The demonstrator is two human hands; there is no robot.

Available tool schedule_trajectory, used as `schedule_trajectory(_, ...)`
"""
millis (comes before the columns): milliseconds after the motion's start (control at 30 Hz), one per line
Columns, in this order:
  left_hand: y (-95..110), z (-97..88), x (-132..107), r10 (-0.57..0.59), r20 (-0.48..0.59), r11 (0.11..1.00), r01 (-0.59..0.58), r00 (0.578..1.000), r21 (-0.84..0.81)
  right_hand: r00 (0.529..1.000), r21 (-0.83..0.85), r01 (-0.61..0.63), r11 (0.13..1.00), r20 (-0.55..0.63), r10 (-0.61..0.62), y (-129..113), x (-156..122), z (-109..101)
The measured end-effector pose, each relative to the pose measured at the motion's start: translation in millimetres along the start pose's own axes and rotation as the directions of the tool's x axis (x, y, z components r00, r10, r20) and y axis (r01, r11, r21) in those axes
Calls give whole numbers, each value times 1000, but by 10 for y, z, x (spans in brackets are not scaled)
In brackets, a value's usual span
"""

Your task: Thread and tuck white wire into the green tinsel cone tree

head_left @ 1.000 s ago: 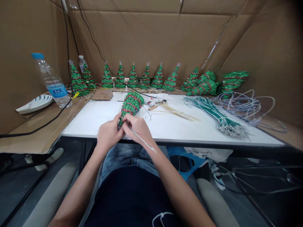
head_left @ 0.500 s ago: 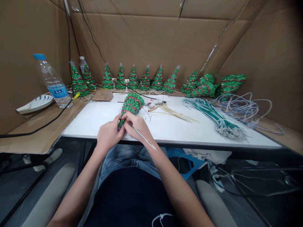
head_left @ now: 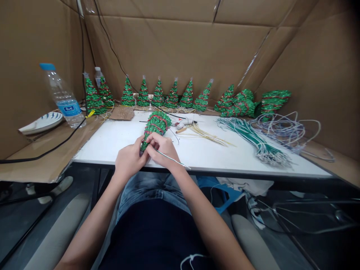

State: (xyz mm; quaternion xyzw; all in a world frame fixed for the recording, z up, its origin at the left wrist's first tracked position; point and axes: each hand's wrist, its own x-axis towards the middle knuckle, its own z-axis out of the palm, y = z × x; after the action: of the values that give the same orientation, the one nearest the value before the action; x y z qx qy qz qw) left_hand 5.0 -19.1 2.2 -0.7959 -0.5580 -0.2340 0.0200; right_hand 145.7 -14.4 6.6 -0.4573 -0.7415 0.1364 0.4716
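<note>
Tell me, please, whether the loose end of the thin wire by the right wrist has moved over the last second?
Yes. The wire end has swung up and rightward, from pointing down over the lap to lying nearly level along the white table edge, held by the right hand.

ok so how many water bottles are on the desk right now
2. A large blue-capped bottle stands at the left edge beside the plate. A smaller white-capped bottle stands farther back, partly hidden behind the green trees. Others may be hidden.

left hand (head_left: 128, 160): fingers curled, closed | right hand (head_left: 164, 151): fingers seemingly pinched | forearms converging
</note>
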Motion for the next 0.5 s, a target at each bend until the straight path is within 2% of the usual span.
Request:
schedule_trajectory(333,-2,2,1,2,0,1000,-2,1000,6,999,-46,45,998,16,-44,10,3,16)
schedule_trajectory(500,-13,10,6,6,-2,1000,-6,1000,6,999,-22,45,999,-28,-45,-9,-6,5)
